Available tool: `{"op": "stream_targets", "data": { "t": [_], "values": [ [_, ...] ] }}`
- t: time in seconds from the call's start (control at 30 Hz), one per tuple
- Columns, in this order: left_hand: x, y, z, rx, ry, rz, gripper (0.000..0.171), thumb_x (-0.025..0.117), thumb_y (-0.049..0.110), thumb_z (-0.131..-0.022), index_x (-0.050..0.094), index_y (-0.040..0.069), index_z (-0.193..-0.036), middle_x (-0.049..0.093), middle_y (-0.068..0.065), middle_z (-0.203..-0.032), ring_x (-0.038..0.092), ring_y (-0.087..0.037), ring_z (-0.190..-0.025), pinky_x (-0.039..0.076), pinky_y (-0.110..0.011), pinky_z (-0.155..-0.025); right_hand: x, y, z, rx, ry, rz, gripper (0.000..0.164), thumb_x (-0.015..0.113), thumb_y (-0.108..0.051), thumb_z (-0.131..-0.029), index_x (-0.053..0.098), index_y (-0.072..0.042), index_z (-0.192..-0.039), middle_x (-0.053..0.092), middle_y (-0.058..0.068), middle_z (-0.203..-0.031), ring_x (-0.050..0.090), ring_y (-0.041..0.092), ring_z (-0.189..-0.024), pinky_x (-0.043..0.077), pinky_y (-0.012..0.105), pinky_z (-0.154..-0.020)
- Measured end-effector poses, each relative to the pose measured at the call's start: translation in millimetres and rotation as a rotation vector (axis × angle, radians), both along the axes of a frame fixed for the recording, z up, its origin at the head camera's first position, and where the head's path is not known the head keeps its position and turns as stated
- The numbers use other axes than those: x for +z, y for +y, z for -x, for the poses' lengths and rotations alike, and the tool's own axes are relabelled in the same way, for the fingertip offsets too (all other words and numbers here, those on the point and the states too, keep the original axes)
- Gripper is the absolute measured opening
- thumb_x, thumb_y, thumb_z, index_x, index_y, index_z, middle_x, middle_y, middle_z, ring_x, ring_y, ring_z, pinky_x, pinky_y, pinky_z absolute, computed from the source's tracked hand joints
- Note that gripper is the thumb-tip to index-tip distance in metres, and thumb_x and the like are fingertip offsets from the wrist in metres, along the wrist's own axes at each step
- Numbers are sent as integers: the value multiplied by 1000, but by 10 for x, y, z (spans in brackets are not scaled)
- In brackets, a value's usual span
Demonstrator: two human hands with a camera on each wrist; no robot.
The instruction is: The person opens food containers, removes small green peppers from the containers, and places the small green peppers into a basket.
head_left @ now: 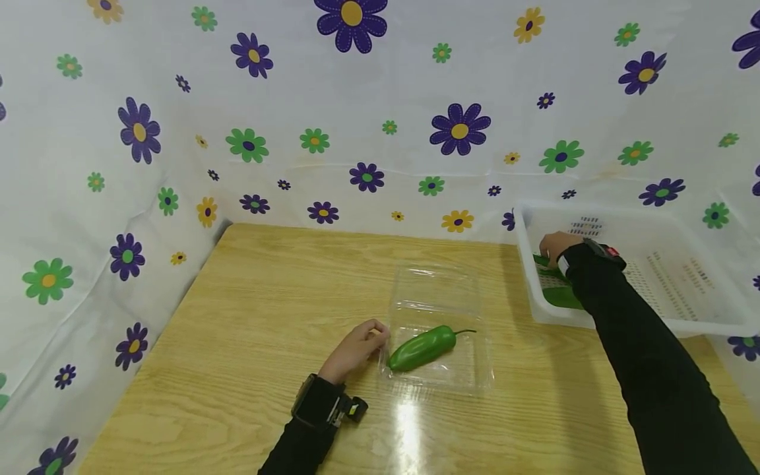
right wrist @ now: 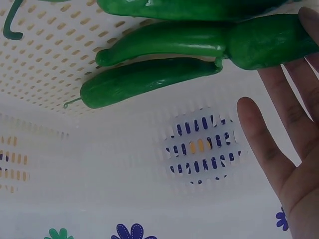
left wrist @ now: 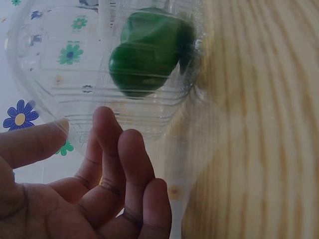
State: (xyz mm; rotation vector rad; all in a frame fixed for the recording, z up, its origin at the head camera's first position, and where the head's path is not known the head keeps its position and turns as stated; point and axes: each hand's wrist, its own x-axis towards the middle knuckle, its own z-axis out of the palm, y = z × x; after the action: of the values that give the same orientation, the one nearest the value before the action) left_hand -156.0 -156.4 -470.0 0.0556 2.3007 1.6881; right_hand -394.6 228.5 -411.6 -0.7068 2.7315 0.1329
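Note:
In the head view, my left hand [head_left: 354, 349] is at the left edge of an open clear plastic clamshell box [head_left: 433, 382], its thumb and fingertips pinching the rim. A glossy green chili pepper [head_left: 423, 348] lies slantwise in the box, stem toward the right. My right hand [head_left: 558, 247] reaches into a white basket [head_left: 665, 328]. In the right wrist view its fingers [right wrist: 286, 99] pass behind the end of another green chili pepper [right wrist: 271, 42], and the thumb lies over its near side. More green peppers [right wrist: 149, 79] lie next to that one on the perforated floor.
The basket stands at the table's back right, against a flower-printed white sheet [head_left: 404, 86] that hangs behind and on the left. Both hands work over a wood-grain table [head_left: 267, 297]. The box's lid [head_left: 436, 284] is folded back toward the sheet.

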Motion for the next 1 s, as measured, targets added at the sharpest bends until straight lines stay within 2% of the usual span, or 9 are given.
{"op": "stream_targets", "data": {
  "t": [0.23, 0.5, 0.83, 1.0],
  "values": [
    [17, 6, -1, -11, 9, -3, 23, 45, 15, -99, 52, -6, -105, 60, -13, -85, 52, -8, -73, 43, -25, -72, -107, 53, 38, -7, -31, -25, 19, 72, -1, -75, 67, 4, -92, 68, 19, -90, 62, 28, -76, 51, 43, -70],
    [33, 4, -15, 7, -2, -12, 24, 46, 17, -99, 52, -6, -104, 58, -10, -83, 51, -14, -74, 42, -28, -71, -97, 56, 41, -14, -88, -18, 23, 72, -2, -75, 65, 7, -96, 68, 20, -91, 61, 27, -76, 51, 44, -71],
    [28, -1, -10, -5, 12, 3, 25, 46, 18, -100, 52, -5, -105, 59, -13, -85, 52, -14, -74, 43, -28, -71, 31, 198, 30, -117, -142, 54, 24, 69, -7, -79, 63, 2, -101, 64, 20, -96, 58, 28, -80, 49, 41, -69],
    [27, -4, -10, -1, 12, 0, 25, 46, 18, -100, 53, -5, -105, 60, -14, -85, 52, -12, -74, 44, -28, -71, 301, 171, -94, -117, -117, 122, 28, 68, -11, -83, 62, 2, -107, 64, 22, -99, 60, 32, -86, 50, 44, -74]
  ]
}}
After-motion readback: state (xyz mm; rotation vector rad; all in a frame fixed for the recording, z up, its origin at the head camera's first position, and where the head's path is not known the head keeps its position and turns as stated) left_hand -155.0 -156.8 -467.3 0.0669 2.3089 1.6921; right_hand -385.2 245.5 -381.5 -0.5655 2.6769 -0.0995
